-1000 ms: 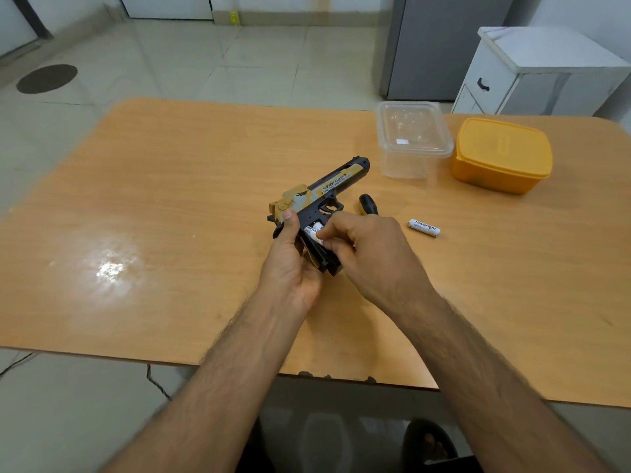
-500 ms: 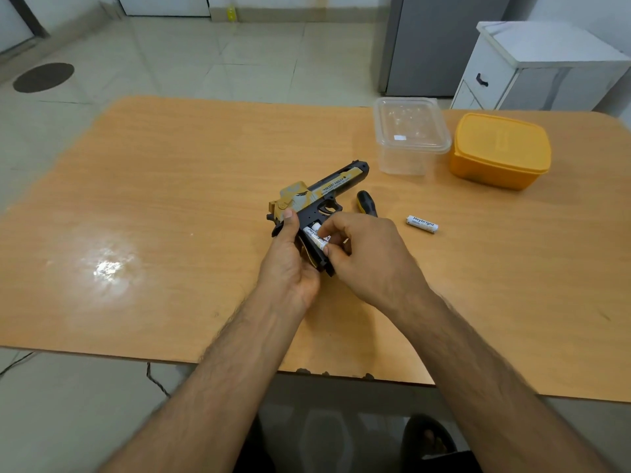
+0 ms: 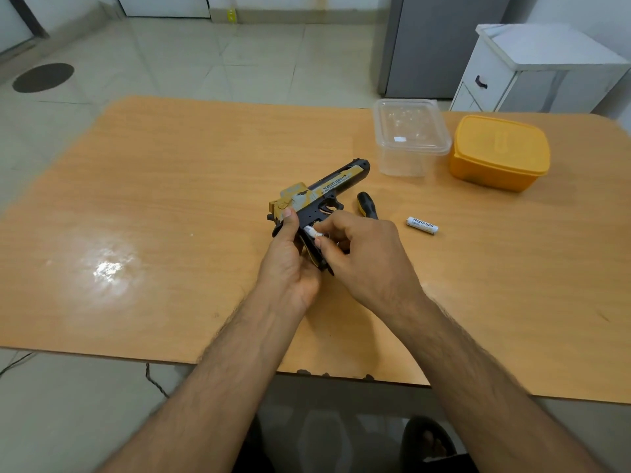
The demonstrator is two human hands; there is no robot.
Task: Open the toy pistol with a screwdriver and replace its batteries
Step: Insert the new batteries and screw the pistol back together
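Above the tabletop [image 3: 170, 199], the left hand [image 3: 290, 264] grips the pistol [image 3: 321, 192] by its handle. The right hand [image 3: 362, 254] pinches a battery [image 3: 312, 231] at the grip. Another battery [image 3: 422, 225] lies beside the screwdriver [image 3: 367, 205].

Non-task items on and around the wooden table [image 3: 170, 199]

Beyond the right hand: clear lidded container [image 3: 410, 136], with orange lidded container [image 3: 499, 152] just beside it. Farther off stand a white cabinet [image 3: 543, 68] and grey appliance [image 3: 440, 42]; beyond the left hand, a dark floor disc [image 3: 43, 77].
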